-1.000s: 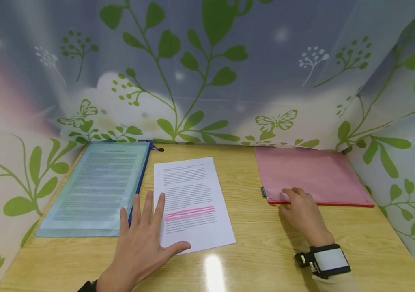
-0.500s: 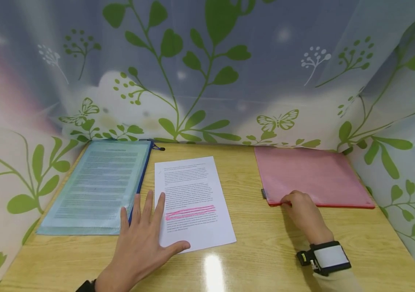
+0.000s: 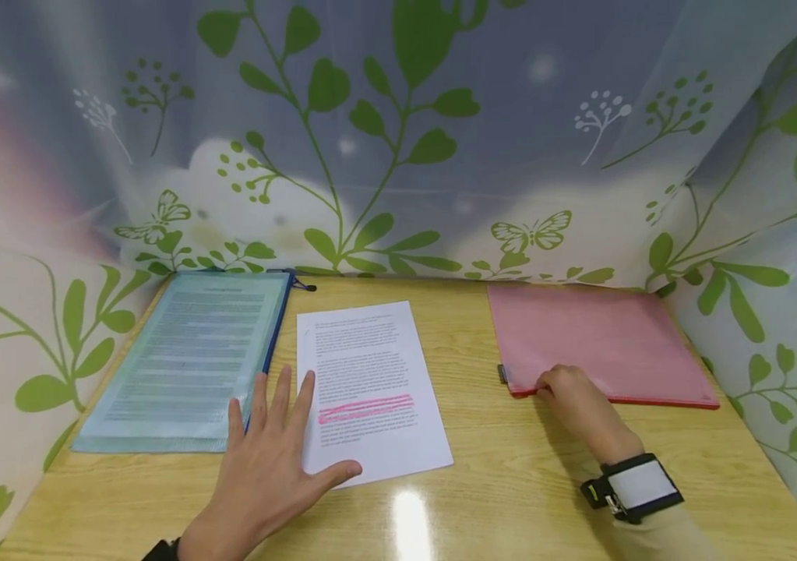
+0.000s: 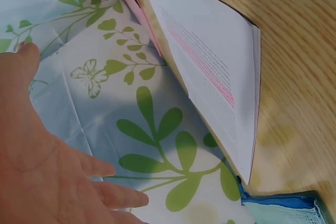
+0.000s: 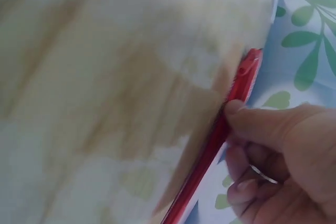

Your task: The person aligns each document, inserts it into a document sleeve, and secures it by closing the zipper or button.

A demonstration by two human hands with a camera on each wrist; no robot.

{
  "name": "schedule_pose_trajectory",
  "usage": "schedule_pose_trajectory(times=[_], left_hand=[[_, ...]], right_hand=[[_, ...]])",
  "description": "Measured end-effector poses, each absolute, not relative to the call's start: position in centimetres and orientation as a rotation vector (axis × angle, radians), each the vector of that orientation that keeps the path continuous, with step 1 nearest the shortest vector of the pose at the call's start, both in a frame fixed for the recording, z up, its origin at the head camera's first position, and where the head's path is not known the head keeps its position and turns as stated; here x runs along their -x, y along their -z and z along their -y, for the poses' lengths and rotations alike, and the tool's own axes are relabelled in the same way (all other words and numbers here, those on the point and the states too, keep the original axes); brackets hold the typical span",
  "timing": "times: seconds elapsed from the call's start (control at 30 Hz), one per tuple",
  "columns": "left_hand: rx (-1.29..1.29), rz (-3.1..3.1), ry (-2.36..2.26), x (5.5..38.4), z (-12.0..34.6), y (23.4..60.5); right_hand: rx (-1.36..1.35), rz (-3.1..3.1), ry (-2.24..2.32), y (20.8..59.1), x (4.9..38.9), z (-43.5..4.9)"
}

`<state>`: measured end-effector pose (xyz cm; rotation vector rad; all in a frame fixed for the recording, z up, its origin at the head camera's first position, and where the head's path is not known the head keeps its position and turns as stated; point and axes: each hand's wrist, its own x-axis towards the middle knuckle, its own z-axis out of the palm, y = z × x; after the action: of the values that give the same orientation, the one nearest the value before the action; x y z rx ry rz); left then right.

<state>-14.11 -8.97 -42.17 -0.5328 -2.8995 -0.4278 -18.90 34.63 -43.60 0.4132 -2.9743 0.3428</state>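
A pink zip document bag (image 3: 601, 335) with a red zipper edge lies flat at the right of the table. My right hand (image 3: 583, 413) pinches that edge near its left end; the right wrist view shows thumb and fingers on the red zipper (image 5: 202, 156). A thin stack of printed paper (image 3: 377, 366), marked with pink highlighter lines, lies in the middle. Over its lower left side my left hand (image 3: 261, 467) is spread, fingers straight, holding nothing. In the left wrist view the left palm (image 4: 42, 171) appears apart from the paper.
Left of the paper lies a blue zip document bag (image 3: 188, 351) with printed sheets inside and a dark zipper pull (image 3: 307, 287). A leaf-patterned curtain (image 3: 426, 195) encloses the wooden table (image 3: 468, 436) at the back and both sides.
My right fingers have closed onto the red zipper edge, and the bag's front edge has shifted slightly. The left hand has barely moved.
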Motion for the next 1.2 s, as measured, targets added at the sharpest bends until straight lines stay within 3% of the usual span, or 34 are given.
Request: schedule_pose_trajectory(times=[0.43, 1.2], left_hand=[[0.531, 2.895, 0.461, 14.1, 9.1, 42.2], [0.503, 2.891, 0.428, 14.3, 9.8, 41.7]], right_hand=[[-0.688, 2.820, -0.225, 43.8, 18.4, -34.1], [-0.939, 2.449, -0.388, 39.7, 19.7, -29.8]])
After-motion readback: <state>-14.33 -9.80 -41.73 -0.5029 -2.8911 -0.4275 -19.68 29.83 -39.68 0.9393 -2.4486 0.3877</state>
